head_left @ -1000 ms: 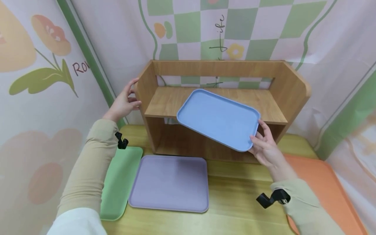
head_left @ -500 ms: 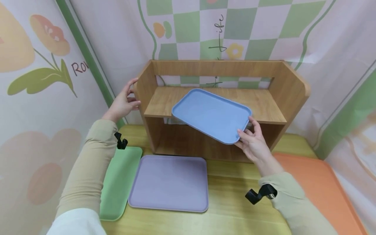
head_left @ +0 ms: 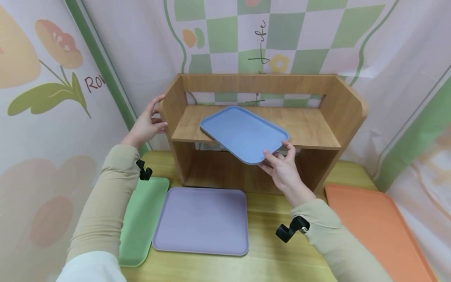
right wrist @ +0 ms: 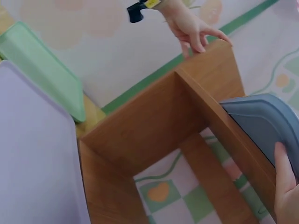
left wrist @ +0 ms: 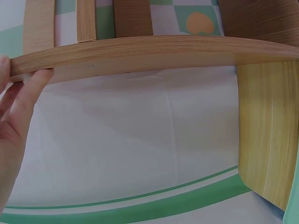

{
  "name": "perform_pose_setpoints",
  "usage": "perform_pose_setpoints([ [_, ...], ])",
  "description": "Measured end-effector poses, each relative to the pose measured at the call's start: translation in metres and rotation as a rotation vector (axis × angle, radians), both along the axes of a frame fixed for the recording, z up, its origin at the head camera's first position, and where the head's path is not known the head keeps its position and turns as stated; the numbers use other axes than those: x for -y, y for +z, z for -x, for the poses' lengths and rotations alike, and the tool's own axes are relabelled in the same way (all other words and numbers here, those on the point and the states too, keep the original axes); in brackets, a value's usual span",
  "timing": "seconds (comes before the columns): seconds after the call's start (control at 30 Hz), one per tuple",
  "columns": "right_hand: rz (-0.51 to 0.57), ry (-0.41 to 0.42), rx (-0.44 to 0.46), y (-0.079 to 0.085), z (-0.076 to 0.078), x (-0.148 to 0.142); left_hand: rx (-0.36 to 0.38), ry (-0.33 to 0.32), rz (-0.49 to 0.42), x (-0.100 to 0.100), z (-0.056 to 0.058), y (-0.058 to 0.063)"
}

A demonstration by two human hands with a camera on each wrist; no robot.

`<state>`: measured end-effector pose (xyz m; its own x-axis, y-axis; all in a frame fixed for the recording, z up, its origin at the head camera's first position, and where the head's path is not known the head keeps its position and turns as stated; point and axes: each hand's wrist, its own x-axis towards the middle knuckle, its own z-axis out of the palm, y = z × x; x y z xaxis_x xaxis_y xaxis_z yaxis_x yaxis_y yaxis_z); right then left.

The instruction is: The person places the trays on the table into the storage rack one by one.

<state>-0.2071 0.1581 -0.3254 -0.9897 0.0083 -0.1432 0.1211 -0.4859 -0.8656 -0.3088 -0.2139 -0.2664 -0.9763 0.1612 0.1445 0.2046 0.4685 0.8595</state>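
Over the wooden shelf's upper board (head_left: 310, 122), pinches the blue tray (head_left: 243, 135) by one end with the right hand (head_left: 286, 172); rests a loose left hand (head_left: 144, 124) against the shelf's left panel (head_left: 175, 107). Could tip the tray off the front through that one-ended grip.

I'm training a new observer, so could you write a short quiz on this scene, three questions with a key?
1. Which hand grips the blue tray?

2. True or false: on the table, the purple tray lies between the green tray and the orange tray.

3. What does the left hand touch?
A) the purple tray
B) the side of the wooden shelf
C) the orange tray

Key: 1. The right hand. 2. True. 3. B.
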Motion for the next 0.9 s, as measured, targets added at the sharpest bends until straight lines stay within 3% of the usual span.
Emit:
perform_pose_setpoints([
  [0.27,0.034,0.043,-0.048,-0.004,-0.001,0.018,-0.004,-0.004,0.006,0.000,-0.002,0.001],
  [0.57,-0.052,-0.012,-0.063,-0.008,0.003,0.039,-0.013,0.000,0.019,0.001,-0.003,0.000],
  [0.77,-0.128,-0.062,-0.039,-0.007,0.007,0.028,-0.017,-0.006,0.009,0.000,-0.002,-0.001],
  [0.9,-0.099,-0.066,0.009,-0.002,0.012,0.012,-0.027,-0.008,0.010,-0.001,0.000,-0.002],
])
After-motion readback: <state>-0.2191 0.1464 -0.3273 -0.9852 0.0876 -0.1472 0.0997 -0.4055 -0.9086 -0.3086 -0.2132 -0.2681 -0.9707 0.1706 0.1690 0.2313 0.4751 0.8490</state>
